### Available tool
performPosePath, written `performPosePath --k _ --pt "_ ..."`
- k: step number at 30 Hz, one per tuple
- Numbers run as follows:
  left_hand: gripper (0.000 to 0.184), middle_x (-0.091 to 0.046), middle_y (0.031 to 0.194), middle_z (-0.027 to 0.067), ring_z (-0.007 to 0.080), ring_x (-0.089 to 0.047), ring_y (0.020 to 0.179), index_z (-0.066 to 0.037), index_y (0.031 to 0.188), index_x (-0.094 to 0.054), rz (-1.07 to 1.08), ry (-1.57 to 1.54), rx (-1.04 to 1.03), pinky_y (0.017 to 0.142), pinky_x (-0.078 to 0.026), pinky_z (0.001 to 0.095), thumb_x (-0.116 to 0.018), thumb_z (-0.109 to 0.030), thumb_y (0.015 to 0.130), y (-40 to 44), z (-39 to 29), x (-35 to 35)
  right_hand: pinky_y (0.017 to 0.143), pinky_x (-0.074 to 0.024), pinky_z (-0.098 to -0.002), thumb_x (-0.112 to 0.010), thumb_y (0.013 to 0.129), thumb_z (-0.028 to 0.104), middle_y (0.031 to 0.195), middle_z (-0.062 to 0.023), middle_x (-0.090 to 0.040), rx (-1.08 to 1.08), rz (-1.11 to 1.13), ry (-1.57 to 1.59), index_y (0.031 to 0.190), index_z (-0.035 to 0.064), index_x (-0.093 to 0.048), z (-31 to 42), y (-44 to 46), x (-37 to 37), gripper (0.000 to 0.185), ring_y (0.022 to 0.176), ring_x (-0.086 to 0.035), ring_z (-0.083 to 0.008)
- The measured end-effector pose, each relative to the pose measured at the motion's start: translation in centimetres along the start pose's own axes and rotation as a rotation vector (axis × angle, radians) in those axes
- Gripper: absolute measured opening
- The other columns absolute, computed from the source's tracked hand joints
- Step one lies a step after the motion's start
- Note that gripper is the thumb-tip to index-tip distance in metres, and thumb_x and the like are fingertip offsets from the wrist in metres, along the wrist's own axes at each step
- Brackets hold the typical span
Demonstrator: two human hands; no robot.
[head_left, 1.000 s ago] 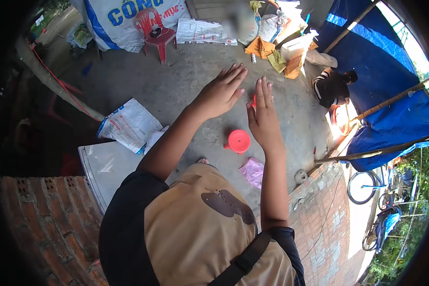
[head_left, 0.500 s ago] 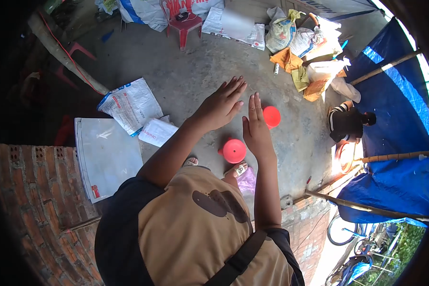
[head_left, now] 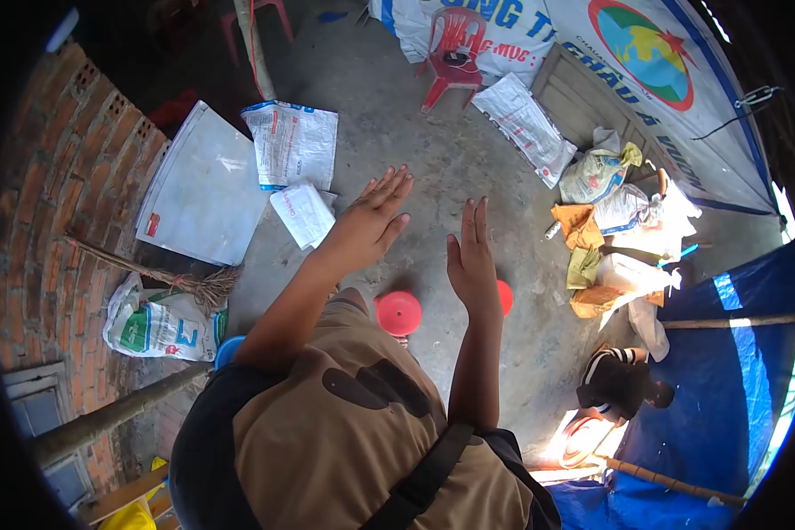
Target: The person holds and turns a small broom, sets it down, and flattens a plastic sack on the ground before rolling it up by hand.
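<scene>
Both hands are raised over the concrete floor, holding nothing. My left hand [head_left: 368, 223] is stretched out with its thumb apart from the fingers. My right hand [head_left: 473, 260] points away from me, fingers straight and thumb apart. A gap separates the two hands. Beneath and between them is a round red stool [head_left: 399, 313] near my feet. A second red stool [head_left: 504, 299] is partly hidden behind my right hand and forearm.
A red chair [head_left: 455, 66] stands at the top, beside a flat printed sack [head_left: 526, 129]. Filled sacks [head_left: 596, 174] lie at right, and another person [head_left: 618, 383] crouches below them. At left are a white board [head_left: 205, 187], a broom [head_left: 205, 287] and a brick wall [head_left: 53, 194].
The view has turned, so the chair and sacks sit further right and the broom has come into sight at left. My hands are a little further apart, both still open.
</scene>
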State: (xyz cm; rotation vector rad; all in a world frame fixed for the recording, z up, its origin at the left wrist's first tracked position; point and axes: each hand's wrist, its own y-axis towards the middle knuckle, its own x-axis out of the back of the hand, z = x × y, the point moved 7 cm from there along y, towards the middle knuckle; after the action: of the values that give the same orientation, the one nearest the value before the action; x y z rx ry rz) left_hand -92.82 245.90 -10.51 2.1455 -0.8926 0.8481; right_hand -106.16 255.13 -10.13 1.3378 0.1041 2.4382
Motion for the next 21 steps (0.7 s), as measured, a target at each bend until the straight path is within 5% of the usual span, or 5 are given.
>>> performPosePath --k 9,11,21 --pt "0.051 -0.025 0.140 0.0181 0.0307 -0.021 0.131 0.000 0.134 -0.026 -0.079 0.014 0.112 0.107 -0.019 0.0400 -0.041 -0.022 0.091 1.7 6.2 3.6 0.092 -0.0396 -0.0410 -0.045 0.086 0.012 0.141 -0.0254 -0.013 0.006 0.152 0.045 0.134 -0.0043 -0.022 2.1 5.1 -2.8 0.056 0.122 -0.033 -0.0406" --pt "0.052 -0.022 0.142 0.0175 0.0307 -0.019 0.132 -0.001 0.136 -0.023 -0.090 -0.028 0.097 0.107 -0.017 0.0394 -0.042 -0.019 0.091 2.7 7.5 4.3 0.100 -0.0315 -0.0398 -0.050 0.085 0.013 0.138 -0.0228 -0.024 -0.012 0.110 0.055 0.131 -0.0013 -0.030 2.6 6.5 -2.6 0.052 0.124 -0.032 -0.0385" --pt "0.052 -0.026 0.139 0.0212 0.0326 -0.024 0.130 0.002 0.133 -0.027 -0.194 0.074 0.185 0.106 -0.022 0.0410 -0.043 -0.022 0.090 0.3 11.2 9.1 0.095 -0.0361 -0.0389 -0.053 0.082 0.008 0.133 -0.0203 -0.032 0.228 0.246 0.238 0.117 -0.0034 -0.041 6.9 10.0 -5.6 0.039 0.119 -0.040 -0.0374"
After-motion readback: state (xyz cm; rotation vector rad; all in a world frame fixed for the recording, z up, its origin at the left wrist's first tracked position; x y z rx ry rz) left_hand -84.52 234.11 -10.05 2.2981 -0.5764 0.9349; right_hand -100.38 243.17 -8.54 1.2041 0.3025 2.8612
